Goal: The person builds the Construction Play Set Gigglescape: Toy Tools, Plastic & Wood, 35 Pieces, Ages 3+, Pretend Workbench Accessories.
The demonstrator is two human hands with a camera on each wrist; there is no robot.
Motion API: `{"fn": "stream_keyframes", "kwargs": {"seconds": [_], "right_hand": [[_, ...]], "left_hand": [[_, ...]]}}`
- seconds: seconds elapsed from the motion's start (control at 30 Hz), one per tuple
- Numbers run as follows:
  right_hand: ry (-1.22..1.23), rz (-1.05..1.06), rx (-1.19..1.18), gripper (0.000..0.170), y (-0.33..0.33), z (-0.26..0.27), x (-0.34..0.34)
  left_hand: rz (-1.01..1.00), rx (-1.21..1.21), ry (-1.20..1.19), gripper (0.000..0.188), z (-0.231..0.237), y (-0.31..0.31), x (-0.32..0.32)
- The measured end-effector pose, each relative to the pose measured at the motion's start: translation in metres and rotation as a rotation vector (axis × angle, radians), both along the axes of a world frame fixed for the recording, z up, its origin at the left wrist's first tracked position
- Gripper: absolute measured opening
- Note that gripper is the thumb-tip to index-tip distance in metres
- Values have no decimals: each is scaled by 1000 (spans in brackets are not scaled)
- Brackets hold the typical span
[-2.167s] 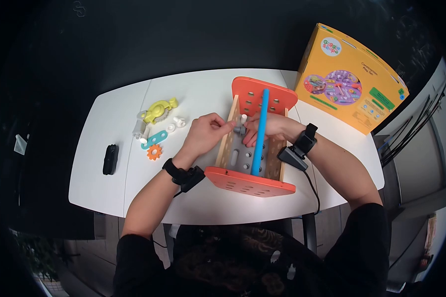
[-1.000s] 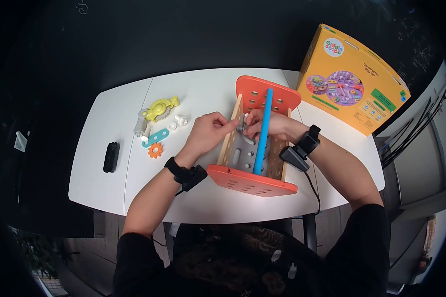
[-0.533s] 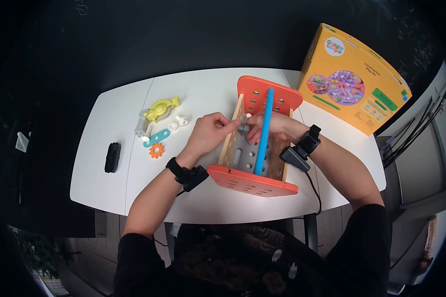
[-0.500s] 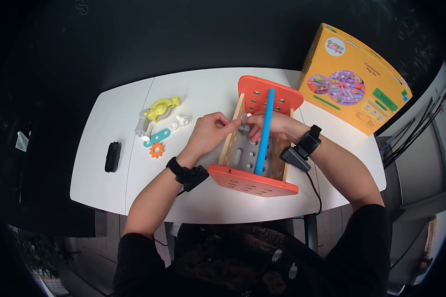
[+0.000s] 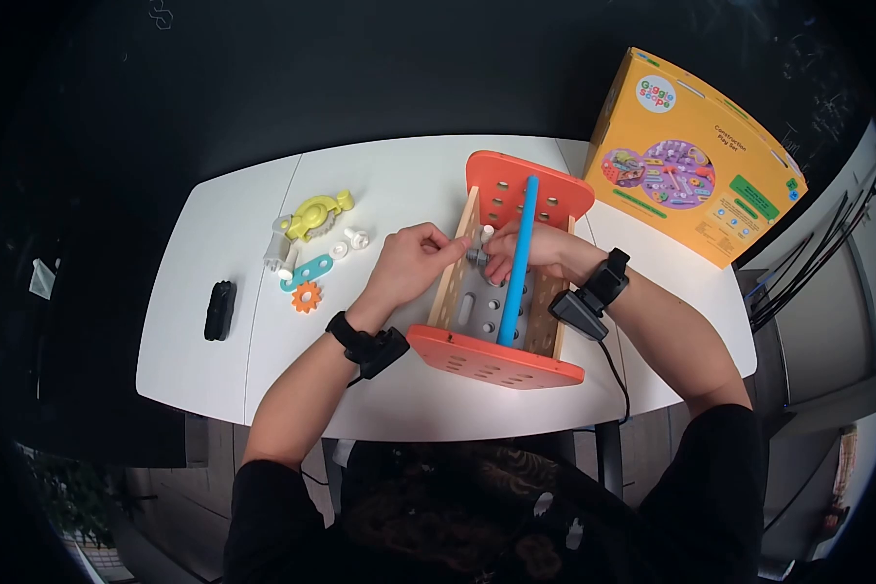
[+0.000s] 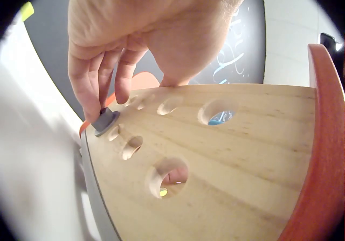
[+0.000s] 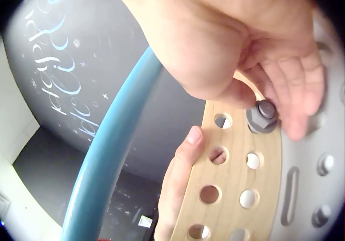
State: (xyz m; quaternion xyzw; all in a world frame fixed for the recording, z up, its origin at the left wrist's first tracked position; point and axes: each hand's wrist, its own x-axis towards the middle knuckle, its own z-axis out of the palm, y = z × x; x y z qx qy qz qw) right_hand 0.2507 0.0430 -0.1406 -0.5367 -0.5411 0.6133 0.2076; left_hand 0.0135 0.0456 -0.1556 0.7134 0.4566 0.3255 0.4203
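Observation:
A toy workbench with red-orange end panels [image 5: 496, 358] and perforated wooden sides lies before me. My left hand [image 5: 409, 265] is at its left wooden side [image 6: 226, 160]. Fingertips of that hand hold a grey bolt's head [image 6: 106, 121] against the outer face, while the thumb lies over the panel's top edge. Inside the bench, a grey hex nut [image 7: 262, 120] sits round the bolt's end, flat by the wood. My right hand [image 7: 237, 47] reaches in past the blue bar [image 5: 518, 255], its thumb and fingers on either side of the nut.
Left on the white table [image 5: 204, 224] are a yellow-green toy saw [image 5: 313, 216], a teal strip [image 5: 311, 272], an orange gear [image 5: 306, 297], white pieces and a black case [image 5: 220, 310]. A yellow box [image 5: 691, 156] stands at the back right.
My right fingers have closed in at the nut, spread apart half a second ago, and now come together round it again. The left hand stays on the bolt head.

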Motion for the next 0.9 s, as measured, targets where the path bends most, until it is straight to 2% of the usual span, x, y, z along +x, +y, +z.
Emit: {"fn": "stream_keyframes", "kwargs": {"seconds": [0.07,0.17,0.3,0.4,0.47,0.6,0.7,0.9], "right_hand": [[20,-42,-35,39,0,-1,-1],[23,-45,-77,44,2,-1,-3],[21,-151,-79,38,-1,3,-6],[8,-112,-25,29,6,-9,0],[17,3,56,24,1,-4,-1],[7,-16,142,27,1,-9,2],[-55,5,99,23,1,-5,4],[12,9,-28,37,3,-2,3]], "left_hand": [[-4,-2,-14,41,-2,0,0],[-5,0,-18,41,-3,0,0],[-9,-10,-39,40,-4,1,0],[-12,-9,-45,40,-4,0,0],[-11,-13,-45,40,-3,-1,0],[-5,0,-22,42,-3,-1,0],[-2,0,-18,42,-3,0,1],[-1,-2,-18,42,-1,-2,1]]}}
